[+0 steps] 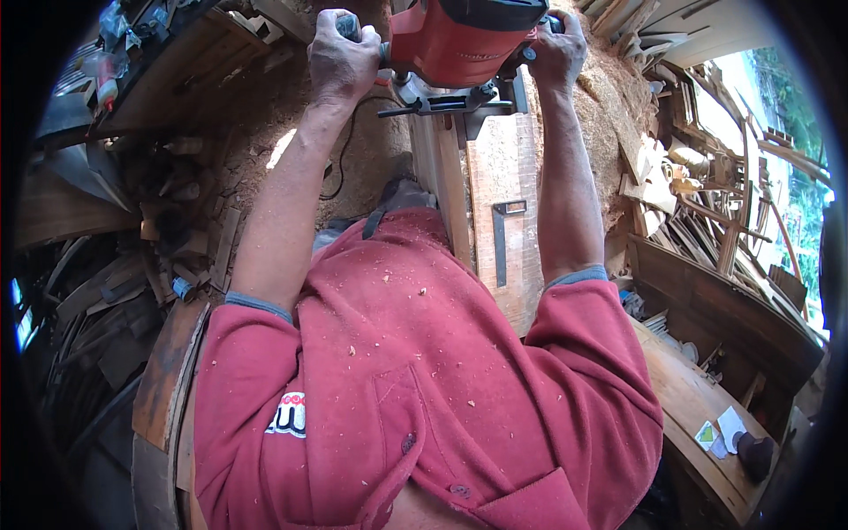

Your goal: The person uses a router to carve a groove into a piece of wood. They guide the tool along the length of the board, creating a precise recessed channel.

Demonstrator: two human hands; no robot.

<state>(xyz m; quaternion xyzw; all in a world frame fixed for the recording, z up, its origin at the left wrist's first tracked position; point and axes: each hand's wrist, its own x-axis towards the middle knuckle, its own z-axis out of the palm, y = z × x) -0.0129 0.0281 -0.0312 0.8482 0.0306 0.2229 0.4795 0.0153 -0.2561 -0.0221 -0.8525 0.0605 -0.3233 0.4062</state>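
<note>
A red and black router [459,44] with a metal edge guide [450,104] is at the top centre, over a long wooden board [442,168]. My left hand [346,62] is closed round its left handle, and my right hand [555,53] grips the right handle. Below the router, a pale plank [495,159] lies along the board's right side, with a dark metal square [502,243] on it. A black cord [349,141] hangs down left of the board.
Shavings [601,106] lie heaped right of the plank. Wood offcuts [707,212] crowd the right side; dark scrap boards [106,291] are piled at left. A wooden bench [671,380] with papers stands at lower right. A shelf edge [150,88] with tools runs along the upper left.
</note>
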